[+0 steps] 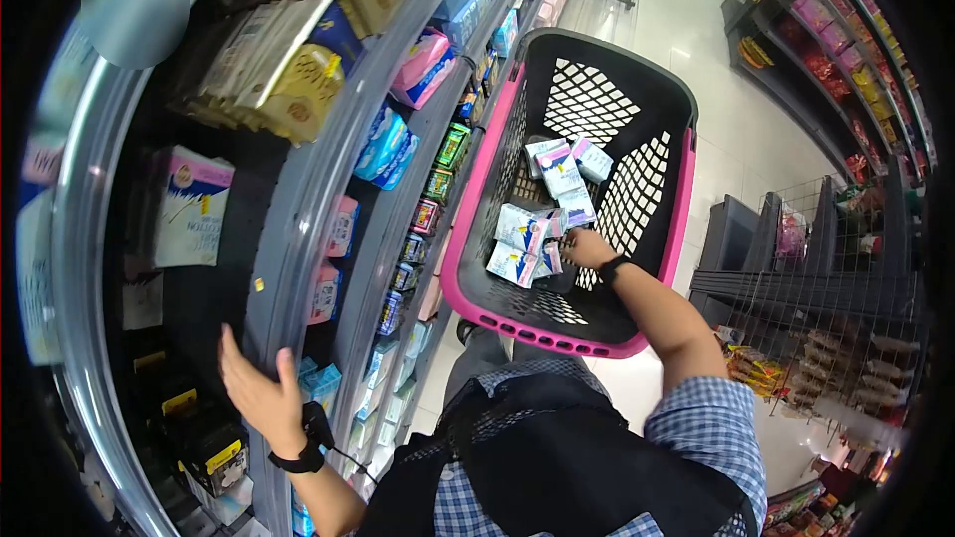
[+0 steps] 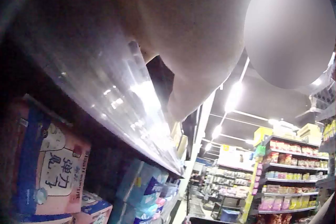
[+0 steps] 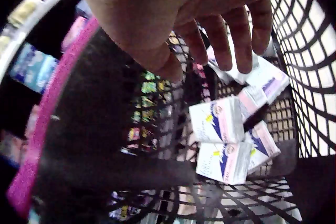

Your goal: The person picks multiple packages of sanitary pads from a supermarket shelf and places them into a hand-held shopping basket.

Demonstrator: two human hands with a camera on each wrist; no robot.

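Note:
My right hand [image 1: 589, 249] is down inside a black shopping basket [image 1: 622, 52] with a pink rim. In the right wrist view its fingers [image 3: 241, 50] hang apart, gently bent, with nothing between them. Several small white packs [image 1: 522, 227] with pink and blue panels lie in a loose heap on the basket floor beside and below that hand. My left hand [image 1: 264, 388], fingers straight and thumb apart, is beside the clear front edge [image 1: 284, 209] of a shelf and holds nothing. A similar white pack [image 1: 194, 209] stands on that shelf, beyond the fingertips.
Shelves on the left carry blue packs [image 1: 386, 149], pink packs [image 1: 328, 290] and black packages [image 1: 204, 443]. Wire racks [image 1: 796, 298] with hanging goods stand at the right. A pale tiled floor [image 1: 676, 15] runs between the aisles.

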